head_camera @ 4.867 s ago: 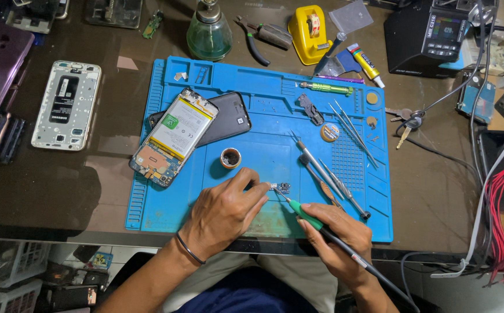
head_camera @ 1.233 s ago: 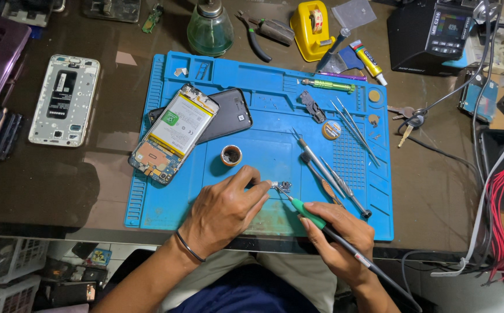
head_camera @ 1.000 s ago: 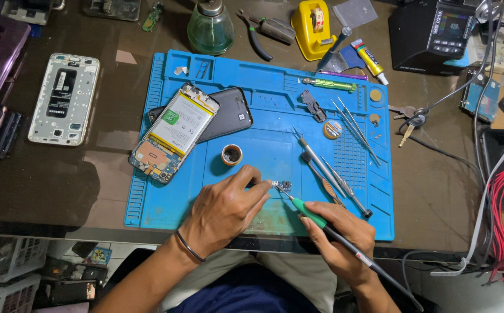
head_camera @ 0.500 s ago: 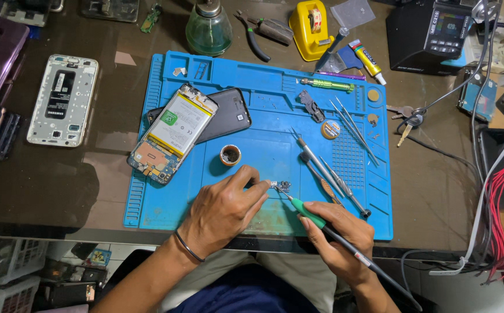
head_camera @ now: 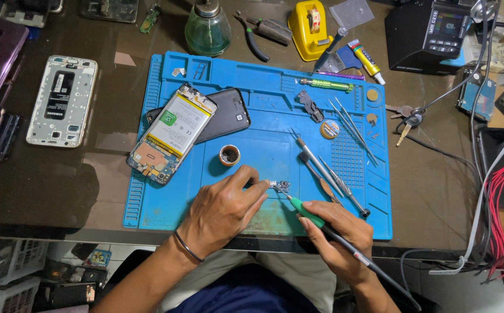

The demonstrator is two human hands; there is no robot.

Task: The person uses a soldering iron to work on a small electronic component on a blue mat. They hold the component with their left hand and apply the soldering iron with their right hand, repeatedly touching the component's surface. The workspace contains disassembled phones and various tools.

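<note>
My left hand (head_camera: 223, 208) rests on the blue work mat (head_camera: 275, 122) near its front edge, fingertips pinching tweezers or pressing down a small circuit part (head_camera: 281, 186). My right hand (head_camera: 339, 232) grips a green-handled soldering iron (head_camera: 307, 211) like a pen, its tip touching that small part. An opened phone with its battery showing (head_camera: 168, 134) lies on the mat's left half, over a dark back cover (head_camera: 226, 113). A small round flux tin (head_camera: 229, 155) sits just above my left hand.
Tweezers and screwdrivers (head_camera: 327, 168) lie right of the part. A glass bottle (head_camera: 207, 29), pliers (head_camera: 252, 35) and a yellow holder (head_camera: 309, 23) stand behind the mat. A soldering station (head_camera: 431, 29) is back right; red wires (head_camera: 501, 214) hang right. A white phone frame (head_camera: 62, 99) lies left.
</note>
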